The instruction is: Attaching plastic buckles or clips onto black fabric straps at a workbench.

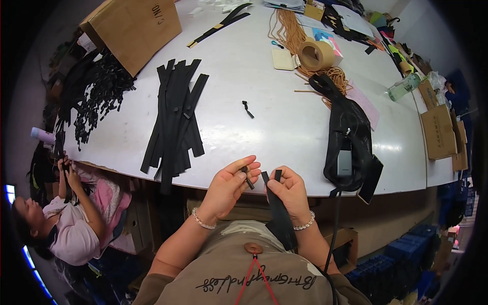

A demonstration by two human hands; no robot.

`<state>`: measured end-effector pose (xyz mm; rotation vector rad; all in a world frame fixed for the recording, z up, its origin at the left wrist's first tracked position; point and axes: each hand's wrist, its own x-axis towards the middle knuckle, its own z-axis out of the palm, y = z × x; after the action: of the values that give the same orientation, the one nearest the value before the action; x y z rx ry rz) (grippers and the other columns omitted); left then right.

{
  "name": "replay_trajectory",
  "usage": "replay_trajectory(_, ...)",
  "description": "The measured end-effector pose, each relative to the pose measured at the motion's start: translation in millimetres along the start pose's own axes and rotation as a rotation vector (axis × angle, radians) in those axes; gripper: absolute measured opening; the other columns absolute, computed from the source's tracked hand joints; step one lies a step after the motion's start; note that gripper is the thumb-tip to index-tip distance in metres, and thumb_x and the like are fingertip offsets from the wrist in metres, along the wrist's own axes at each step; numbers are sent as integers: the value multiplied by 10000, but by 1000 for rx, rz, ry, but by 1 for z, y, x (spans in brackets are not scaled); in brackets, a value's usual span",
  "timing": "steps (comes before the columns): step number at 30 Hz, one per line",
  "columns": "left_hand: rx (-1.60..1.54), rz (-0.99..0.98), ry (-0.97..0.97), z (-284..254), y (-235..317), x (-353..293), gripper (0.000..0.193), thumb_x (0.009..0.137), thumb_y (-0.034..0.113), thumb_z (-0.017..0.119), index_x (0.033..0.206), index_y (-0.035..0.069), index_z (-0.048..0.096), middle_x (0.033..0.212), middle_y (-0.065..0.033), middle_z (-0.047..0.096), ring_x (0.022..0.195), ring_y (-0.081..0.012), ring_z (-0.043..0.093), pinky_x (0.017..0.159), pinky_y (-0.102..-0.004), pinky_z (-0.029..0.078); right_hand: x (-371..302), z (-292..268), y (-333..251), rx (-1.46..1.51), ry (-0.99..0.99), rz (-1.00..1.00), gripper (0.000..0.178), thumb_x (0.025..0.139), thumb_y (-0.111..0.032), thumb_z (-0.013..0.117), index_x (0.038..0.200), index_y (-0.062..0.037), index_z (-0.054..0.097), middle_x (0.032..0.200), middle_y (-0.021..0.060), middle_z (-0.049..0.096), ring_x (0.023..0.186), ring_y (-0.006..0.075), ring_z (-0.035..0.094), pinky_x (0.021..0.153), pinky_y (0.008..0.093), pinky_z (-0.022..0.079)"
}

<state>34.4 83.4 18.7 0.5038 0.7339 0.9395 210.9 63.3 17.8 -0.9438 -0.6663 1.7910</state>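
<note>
Above my lap, near the table's front edge, my left hand [230, 184] pinches a small black zipper pull [247, 178] between thumb and fingers. Close beside it, my right hand [288, 192] is closed on a black zipper strip [279, 216]; its two upper ends poke out at the fingertips and its length hangs toward my lap. Another small black zipper pull [247, 109] lies alone on the white table [229, 137]. To its left, a loose bundle of black zipper strips [175, 119] is fanned out, some overhanging the front edge.
At the far left a cardboard box [134, 33] stands beside a heap of black pulls [104, 94]. A black mesh bag [348, 124] with a grey device, a tape roll [316, 55], brown cords [290, 30] and a bottle [404, 87] lie right. Another person [76, 218] sits at left.
</note>
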Motion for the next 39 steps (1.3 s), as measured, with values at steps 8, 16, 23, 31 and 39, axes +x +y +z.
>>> replay_trajectory(8, 424, 150, 31, -1, -2, -12, 302, 889, 31, 548, 1189, -4, 557, 1092, -122, 613, 946, -114, 575, 851, -262, 475, -10, 8, -9, -71, -111, -33, 226, 847, 12, 577, 1059, 14, 500, 856, 61, 606, 739, 90, 586, 673, 201, 484)
replay_trajectory(16, 501, 236, 25, -1, -8, -14, 242, 839, -14, 596, 1074, 20, 645, 1015, -75, 632, 900, -92, 567, 749, -211, 469, -12, 11, -5, -74, -78, -28, 215, 843, 2, 576, 1047, 6, 506, 843, 56, 604, 728, 88, 578, 660, 199, 468)
replay_trajectory(23, 763, 390, 153, 8, -7, -19, 234, 789, -13, 637, 1021, 15, 637, 966, -75, 640, 882, -119, 615, 747, -232, 499, -10, 10, -1, -61, -31, -56, 220, 850, 29, 563, 1063, 18, 511, 892, 66, 619, 752, 86, 582, 671, 201, 486)
replay_trajectory(31, 665, 351, 112, 12, -8, -22, 219, 800, -7, 634, 1015, -17, 599, 941, -79, 640, 884, -128, 621, 769, -236, 507, -9, 8, 7, -23, 15, -3, 127, 845, 9, 597, 962, 48, 571, 854, 85, 645, 742, 98, 608, 668, 195, 499)
replay_trajectory(39, -38, -28, 59, -8, -16, -15, 217, 889, 45, 551, 1095, -19, 569, 939, -74, 621, 832, -117, 604, 783, -248, 513, -10, 13, 9, -20, 1, 6, 122, 844, 8, 597, 959, 51, 585, 888, 110, 656, 734, 113, 615, 680, 212, 509)
